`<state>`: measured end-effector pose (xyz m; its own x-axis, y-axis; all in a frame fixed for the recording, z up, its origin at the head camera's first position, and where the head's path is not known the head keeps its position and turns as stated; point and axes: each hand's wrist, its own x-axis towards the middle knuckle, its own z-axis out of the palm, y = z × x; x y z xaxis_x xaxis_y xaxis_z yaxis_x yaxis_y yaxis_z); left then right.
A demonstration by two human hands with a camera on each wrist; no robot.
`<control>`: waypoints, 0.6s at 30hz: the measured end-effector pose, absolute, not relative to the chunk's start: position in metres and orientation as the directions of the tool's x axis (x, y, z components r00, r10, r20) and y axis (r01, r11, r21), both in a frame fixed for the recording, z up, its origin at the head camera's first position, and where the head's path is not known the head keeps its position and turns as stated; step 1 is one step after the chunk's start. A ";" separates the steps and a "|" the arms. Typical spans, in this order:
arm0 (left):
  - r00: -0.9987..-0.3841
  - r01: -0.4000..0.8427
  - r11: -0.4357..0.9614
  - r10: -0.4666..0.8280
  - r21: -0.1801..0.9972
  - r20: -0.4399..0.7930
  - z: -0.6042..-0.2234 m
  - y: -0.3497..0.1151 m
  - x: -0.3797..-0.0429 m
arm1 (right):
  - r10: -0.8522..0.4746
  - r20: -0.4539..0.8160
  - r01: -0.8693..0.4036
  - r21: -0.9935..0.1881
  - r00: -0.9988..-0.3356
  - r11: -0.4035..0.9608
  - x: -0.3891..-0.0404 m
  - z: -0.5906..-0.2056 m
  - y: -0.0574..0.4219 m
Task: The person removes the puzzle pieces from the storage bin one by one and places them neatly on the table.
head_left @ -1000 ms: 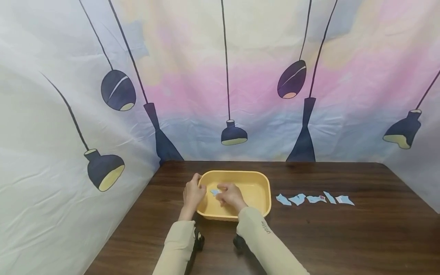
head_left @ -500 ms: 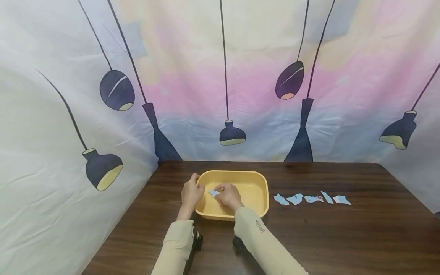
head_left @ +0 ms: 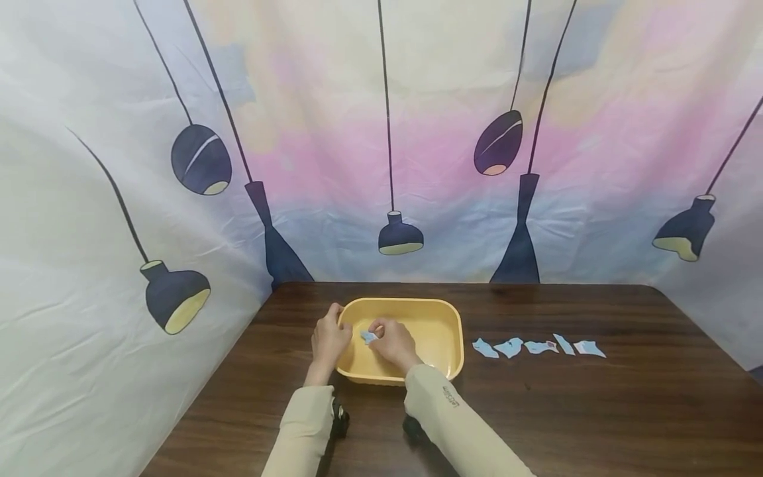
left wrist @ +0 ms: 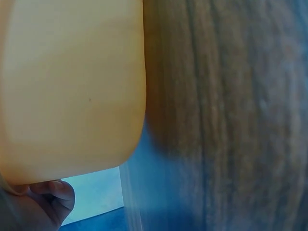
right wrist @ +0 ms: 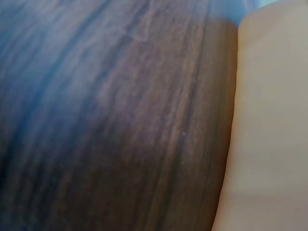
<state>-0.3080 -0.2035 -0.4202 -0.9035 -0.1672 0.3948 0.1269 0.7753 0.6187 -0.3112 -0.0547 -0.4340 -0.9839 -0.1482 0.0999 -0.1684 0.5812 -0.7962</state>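
In the head view a yellow plastic basin stands on the table. My left hand grips its left side, thumb over the rim and fingers outside. The left wrist view shows curled fingers against the outer wall of the basin. Reaching inside the basin, my right hand pinches the edge of a small light-blue paper scrap between thumb and forefinger. That scrap is partly covered by the fingertips. The right wrist view holds only the basin's wall and table, with the hand out of sight.
Right of the basin, several torn light-blue paper pieces lie in a row on the dark wooden table. A cloth backdrop with printed lamps hangs behind the table and along its sides.
The right hand's thumb and forefinger have closed in on the blue scrap inside the basin. My left hand keeps its grip on the rim. The head view has shifted slightly.
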 end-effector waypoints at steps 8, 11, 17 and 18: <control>-0.899 0.145 0.797 -0.140 0.586 0.414 -0.419 -0.200 -0.307 | -0.120 0.175 -0.212 -0.809 -0.977 0.548 -0.307 -0.428 -0.053; -0.902 0.125 0.808 -0.149 0.576 0.405 -0.420 -0.201 -0.306 | -0.122 0.198 -0.232 -0.830 -0.973 0.507 -0.305 -0.421 -0.048; -0.909 0.101 0.829 -0.147 0.549 0.389 -0.420 -0.204 -0.309 | -0.156 0.216 -0.258 -0.905 -0.964 0.339 -0.301 -0.405 -0.033; -0.911 0.102 0.831 -0.142 0.547 0.387 -0.420 -0.205 -0.309 | -0.154 0.217 -0.256 -0.913 -0.964 0.317 -0.300 -0.403 -0.030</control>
